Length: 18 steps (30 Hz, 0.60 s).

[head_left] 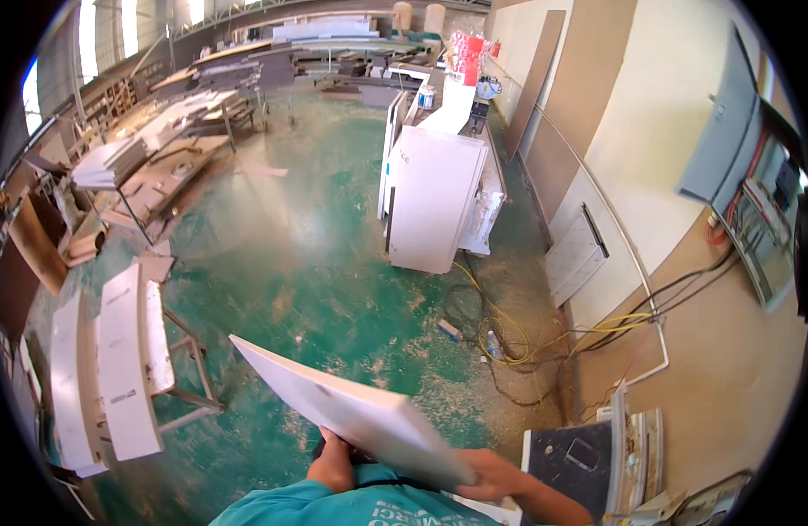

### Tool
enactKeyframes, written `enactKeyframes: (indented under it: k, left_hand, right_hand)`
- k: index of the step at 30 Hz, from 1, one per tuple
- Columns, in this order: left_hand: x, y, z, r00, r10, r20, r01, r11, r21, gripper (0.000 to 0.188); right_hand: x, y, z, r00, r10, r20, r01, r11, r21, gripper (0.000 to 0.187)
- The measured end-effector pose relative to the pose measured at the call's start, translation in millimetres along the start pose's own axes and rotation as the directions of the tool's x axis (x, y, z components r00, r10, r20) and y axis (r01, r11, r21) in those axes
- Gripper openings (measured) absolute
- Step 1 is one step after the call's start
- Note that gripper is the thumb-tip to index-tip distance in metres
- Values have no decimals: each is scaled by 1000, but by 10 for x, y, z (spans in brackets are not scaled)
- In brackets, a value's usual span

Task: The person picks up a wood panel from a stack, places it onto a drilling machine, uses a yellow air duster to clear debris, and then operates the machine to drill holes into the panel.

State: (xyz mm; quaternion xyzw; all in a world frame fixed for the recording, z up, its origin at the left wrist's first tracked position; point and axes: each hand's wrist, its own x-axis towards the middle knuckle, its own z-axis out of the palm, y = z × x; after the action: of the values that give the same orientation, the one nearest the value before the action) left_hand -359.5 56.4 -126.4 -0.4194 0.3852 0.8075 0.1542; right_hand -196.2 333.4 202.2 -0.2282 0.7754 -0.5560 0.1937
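Note:
A flat white panel (347,408) is held up in front of my body, tilted, with one corner pointing to the far left. My left hand (335,463) grips its lower edge, thumb against the near face and most fingers hidden. At the panel's right end my right hand (487,473) is closed round the edge, its fingers partly out of sight behind the board. To the right of that hand lies a phone (583,453) on a dark surface (553,469).
White boards (128,368) rest on a metal stand (198,351) at left. Ahead is a workbench with a white panel (430,197) leaning on it. Yellow and black cables (509,351) and a bottle (494,344) lie on the green floor. An electrical cabinet (724,123) hangs open on the right wall.

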Motion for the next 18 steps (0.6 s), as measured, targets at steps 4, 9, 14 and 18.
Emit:
enactKeyframes:
  k: [4, 9, 14, 18]
  left_hand:
    - [641, 220, 1133, 993, -2, 117, 15, 994, -108, 54]
    - [1566, 823, 2201, 974, -13, 227, 63, 974, -217, 53]
    - [2341, 1537, 2980, 949, -71, 306, 174, 930, -323, 51]
    - [2593, 2147, 3489, 924, -97, 370, 247, 889, -385, 50]
  right_hand:
    - [1072, 339, -271, 996, -19, 90, 24, 999, -47, 75]
    - [2668, 546, -1111, 964, -87, 250, 122, 985, -126, 79]
    - [4016, 888, -2008, 916, -19, 400, 92, 982, -163, 85]
    - [4642, 1212, -2867, 860, 11, 510, 177, 932, -317, 85]
